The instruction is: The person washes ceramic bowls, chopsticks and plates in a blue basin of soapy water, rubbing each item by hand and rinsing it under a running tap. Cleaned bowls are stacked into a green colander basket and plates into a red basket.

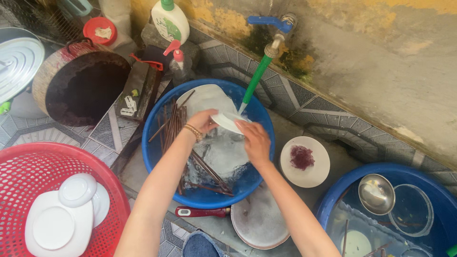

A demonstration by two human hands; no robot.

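Chopsticks (173, 124) and plate (227, 121) in blue basin (259, 114), both hands there.

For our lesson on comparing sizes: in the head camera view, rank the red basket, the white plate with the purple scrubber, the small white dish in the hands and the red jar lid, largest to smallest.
1. red basket, partly cut off by the frame
2. white plate
3. small white dish, partly covered by the left hand and right hand
4. red jar lid, though it lies farther away, so this is less sure

small white dish (227, 122), shallow and round-ish, wet and tilted a bit. Left-hand fingers pinch its near-left rim, right-hand fingers sit on its right edge, so it's hanging between both sets of fingertips, just above the foamy water and right under the green spout.
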